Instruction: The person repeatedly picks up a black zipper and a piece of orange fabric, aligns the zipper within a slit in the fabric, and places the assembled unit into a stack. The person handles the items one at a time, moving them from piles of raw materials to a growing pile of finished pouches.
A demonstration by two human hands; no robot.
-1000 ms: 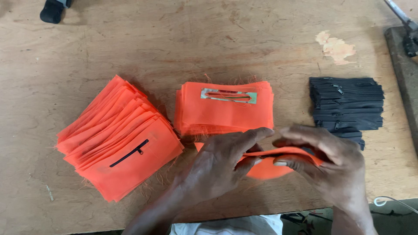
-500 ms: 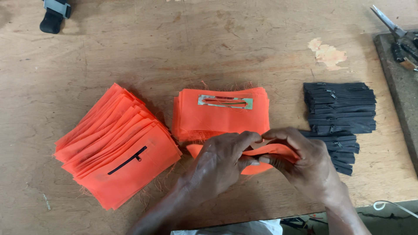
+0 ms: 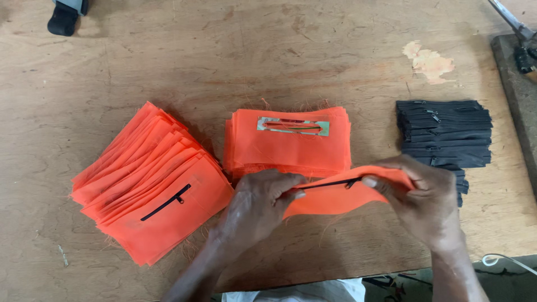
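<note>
Scuffed wooden table (image 3: 168, 61), left hand (image 3: 254, 210), right hand (image 3: 428, 204) pinching soft orange fabric piece (image 3: 335, 198)

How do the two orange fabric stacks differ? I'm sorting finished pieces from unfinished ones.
The left stack is fanned out and lies at an angle; the middle stack is squared up and lies straight. The left stack's top piece carries a black zipper; the middle stack's top piece shows only an open slot, no zipper. Both are orange fabric rectangles with frayed edges, lying on the wooden table.

Sewing workshop: stacked orange fabric pieces (image 3: 291, 142), black zippers (image 3: 444, 131).
</note>
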